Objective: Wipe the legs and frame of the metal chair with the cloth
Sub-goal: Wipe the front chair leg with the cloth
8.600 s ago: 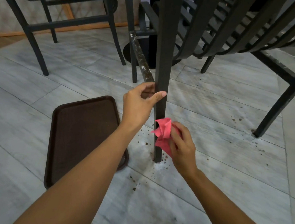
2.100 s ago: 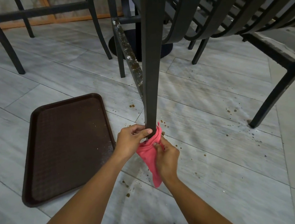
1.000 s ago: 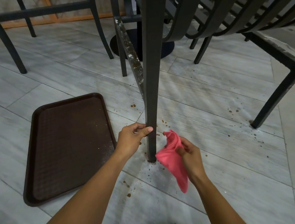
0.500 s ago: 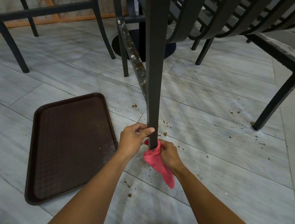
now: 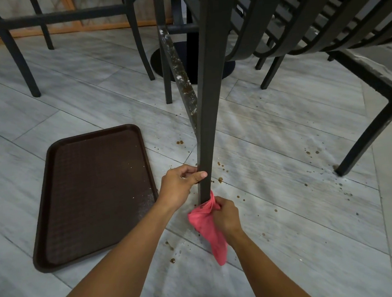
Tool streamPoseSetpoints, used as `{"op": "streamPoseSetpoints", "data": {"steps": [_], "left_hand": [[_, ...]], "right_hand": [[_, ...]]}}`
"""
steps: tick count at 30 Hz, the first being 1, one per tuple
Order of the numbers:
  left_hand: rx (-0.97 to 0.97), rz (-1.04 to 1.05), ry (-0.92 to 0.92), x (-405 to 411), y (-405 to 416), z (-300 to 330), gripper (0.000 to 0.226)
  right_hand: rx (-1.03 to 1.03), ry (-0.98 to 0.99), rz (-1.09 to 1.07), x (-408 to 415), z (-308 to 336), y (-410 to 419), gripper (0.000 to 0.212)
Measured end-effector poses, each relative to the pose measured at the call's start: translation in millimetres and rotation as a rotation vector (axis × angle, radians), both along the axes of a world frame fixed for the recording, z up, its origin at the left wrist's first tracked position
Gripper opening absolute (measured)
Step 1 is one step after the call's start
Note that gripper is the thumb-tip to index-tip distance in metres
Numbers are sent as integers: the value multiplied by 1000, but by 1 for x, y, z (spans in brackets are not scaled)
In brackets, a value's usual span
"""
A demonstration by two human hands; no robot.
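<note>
A dark metal chair leg (image 5: 207,114) runs down the middle of the view to the floor. My left hand (image 5: 181,184) grips it low down, thumb across the front. Just below, my right hand (image 5: 226,214) holds a pink cloth (image 5: 208,229) wrapped round the foot of the leg, the cloth's tail hanging toward me. Behind the leg a crossbar (image 5: 180,77) of the frame is spattered with white and brown grime. The slatted seat (image 5: 297,18) spreads at the upper right.
A brown tray (image 5: 95,193) lies on the tiled floor to the left. Brown specks (image 5: 308,153) dot the floor around the leg. Another chair leg (image 5: 374,129) stands at the right, more chair legs (image 5: 19,59) and a round table base (image 5: 160,59) behind.
My right hand brought the cloth back from the right onto the leg and slid it down to the foot. My left hand kept its grip on the leg.
</note>
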State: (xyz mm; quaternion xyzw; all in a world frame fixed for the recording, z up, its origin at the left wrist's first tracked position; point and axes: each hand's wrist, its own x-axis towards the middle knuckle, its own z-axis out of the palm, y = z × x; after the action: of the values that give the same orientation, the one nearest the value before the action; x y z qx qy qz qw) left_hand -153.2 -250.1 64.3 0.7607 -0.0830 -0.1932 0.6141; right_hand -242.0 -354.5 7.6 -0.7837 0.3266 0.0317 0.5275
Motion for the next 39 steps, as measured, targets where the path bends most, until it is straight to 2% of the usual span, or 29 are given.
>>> {"op": "streamPoseSetpoints", "data": {"steps": [4, 8, 10, 13, 16, 18, 21, 24, 28, 34, 39], "left_hand": [[8, -8, 3, 2, 0, -1, 13], [30, -9, 5, 3, 0, -2, 15], [30, -11, 8, 2, 0, -3, 17], [29, -14, 19, 2, 1, -2, 21], [33, -26, 27, 4, 1, -1, 24], [37, -27, 26, 4, 0, 0, 25], [36, -20, 28, 2, 1, 0, 23], [39, -21, 24, 3, 1, 1, 23], [39, -26, 29, 2, 1, 2, 23], [46, -36, 16, 0, 2, 4, 23], [55, -33, 13, -1, 2, 5, 26]], "right_hand": [[-69, 40, 109, -18, 10, -16, 27], [-283, -16, 235, -44, 24, -31, 19], [-508, -140, 336, -54, 24, -35, 31], [-980, -409, 665, -52, 12, -39, 57], [-1241, -582, 940, -33, 18, -28, 49], [-1396, -531, 1045, -20, 17, -20, 51], [-1527, -325, 1159, -9, 7, -13, 62], [-1631, -173, 1210, -8, 1, -8, 55], [-1795, -78, 1258, -10, 1, 1, 49], [-1844, 30, 1312, -11, -6, 11, 48], [-1805, 35, 1314, -12, -7, 14, 49]]}}
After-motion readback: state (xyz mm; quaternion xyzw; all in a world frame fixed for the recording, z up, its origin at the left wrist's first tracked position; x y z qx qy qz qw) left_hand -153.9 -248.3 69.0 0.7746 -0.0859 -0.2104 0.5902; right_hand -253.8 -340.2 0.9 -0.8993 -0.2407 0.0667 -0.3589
